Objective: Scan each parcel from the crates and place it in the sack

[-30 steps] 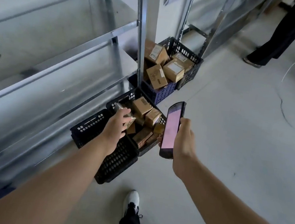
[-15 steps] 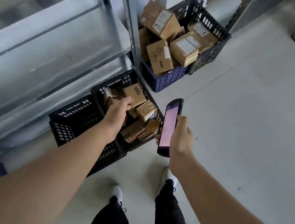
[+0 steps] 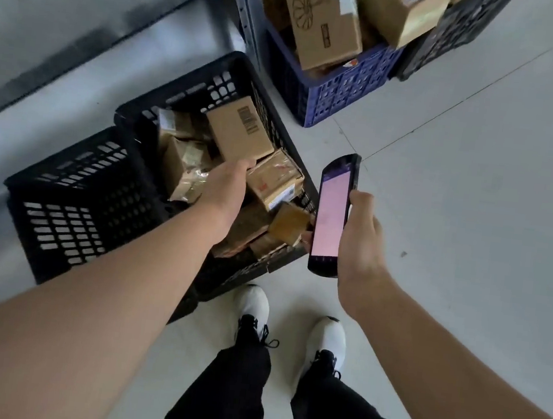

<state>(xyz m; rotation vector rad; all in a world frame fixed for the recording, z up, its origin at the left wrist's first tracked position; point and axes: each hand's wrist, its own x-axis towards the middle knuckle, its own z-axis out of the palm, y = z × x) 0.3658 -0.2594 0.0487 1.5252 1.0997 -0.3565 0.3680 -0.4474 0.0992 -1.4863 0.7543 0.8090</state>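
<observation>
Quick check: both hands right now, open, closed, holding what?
Left hand: down among the parcels in the black crate; grip cannot be told.
Right hand: holding the handheld scanner.

Grey floor [image 3: 472, 231], metal shelving upright [image 3: 245, 16], white shoes [image 3: 254, 305], black trousers [image 3: 230, 393]

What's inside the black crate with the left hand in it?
Cardboard parcels are piled loosely in the black crate, and the barcode parcel lies on top. The left hand covers some, and whatever lies under the pile is hidden.
</observation>
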